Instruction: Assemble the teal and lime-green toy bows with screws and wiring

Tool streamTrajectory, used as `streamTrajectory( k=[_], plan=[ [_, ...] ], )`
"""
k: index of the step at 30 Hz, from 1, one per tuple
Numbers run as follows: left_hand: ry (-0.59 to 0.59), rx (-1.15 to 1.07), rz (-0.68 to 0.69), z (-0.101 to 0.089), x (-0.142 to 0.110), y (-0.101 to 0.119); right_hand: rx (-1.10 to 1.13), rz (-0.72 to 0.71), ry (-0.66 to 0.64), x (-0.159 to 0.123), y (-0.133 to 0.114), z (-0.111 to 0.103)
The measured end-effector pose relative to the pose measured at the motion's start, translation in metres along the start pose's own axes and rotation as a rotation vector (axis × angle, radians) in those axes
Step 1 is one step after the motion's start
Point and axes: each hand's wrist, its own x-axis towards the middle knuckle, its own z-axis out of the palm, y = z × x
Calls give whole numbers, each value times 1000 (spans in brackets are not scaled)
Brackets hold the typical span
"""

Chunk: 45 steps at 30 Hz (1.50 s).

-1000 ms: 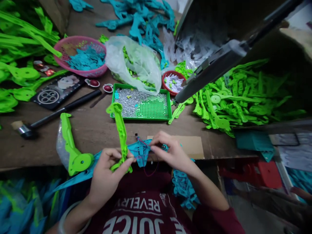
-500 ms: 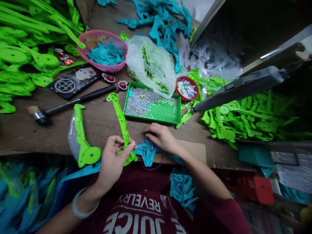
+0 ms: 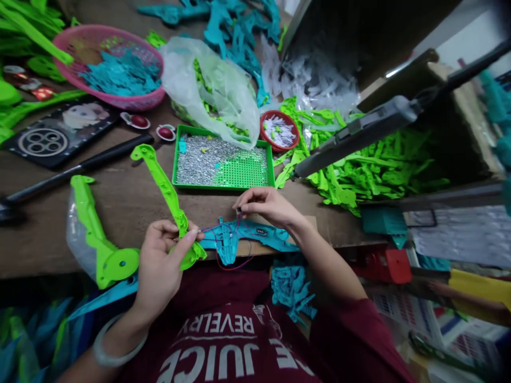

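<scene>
My left hand [image 3: 159,266] is closed round the lower end of a long bright green plastic part [image 3: 162,183], which stands up from the fingers. Thin wires lead to the thumb tip of that hand. With thumb and fingertips, my right hand [image 3: 269,205] pinches a small dark piece [image 3: 238,211] on red and blue wires [image 3: 235,267]. Below it, a blue plastic part [image 3: 227,244] lies at the table's front edge, the wires looping over it. To the left rests another green part with a round end [image 3: 120,263], beside a clear plastic piece [image 3: 80,239].
A green tray of small metal pieces [image 3: 199,167] lies ahead, with a plastic bag [image 3: 215,90] over its back edge. A pink basket [image 3: 151,101], red bowl [image 3: 293,143], black-handled hammer [image 3: 99,157] and green parts [image 3: 339,175] surround it. A grey tool [image 3: 359,135] hangs at the right.
My right hand has lifted off the blue part with the small dark piece in its fingertips, uncovering the part's right side. The view has turned to the right. My left hand keeps its hold.
</scene>
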Motion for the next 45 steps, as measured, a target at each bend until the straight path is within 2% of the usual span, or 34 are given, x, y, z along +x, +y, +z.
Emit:
streamTrajectory(
  k=[8,15,18,22,27,30,33,35,38,39,40,43,44,45],
  plan=[
    [-15,78,54,5,0,-2,134,66,-77,-11,-3,-16],
    [-48,134,72,0,1,-6,85,62,-139,-13,8,-22],
    [-44,122,52,0,1,-7,105,41,-117,-12,13,-22],
    [-48,132,27,3,-3,-3,181,55,-25,-10,17,-21],
    [-122,128,-121,7,-17,12,201,77,73,-5,24,-19],
    [-206,87,-227,4,-26,20,57,-7,98,-2,24,-18],
    [-287,63,-271,0,-29,21,-276,-208,156,-9,19,-21],
    [-273,83,-265,-2,-26,17,-487,-352,183,-22,16,-24],
    [-187,142,-242,-1,-18,11,-715,-495,153,-50,15,-33],
    [-159,158,-232,-1,-15,11,-777,-537,190,-60,15,-37],
    [-126,169,-212,-1,-11,11,-821,-583,291,-68,15,-43],
    [7,221,-76,-1,1,18,-793,-696,835,-79,8,-64],
    [53,274,-6,-2,5,21,-755,-712,961,-77,2,-71],
    [95,358,77,-1,8,26,-718,-724,1001,-73,-5,-79]
  ],
)
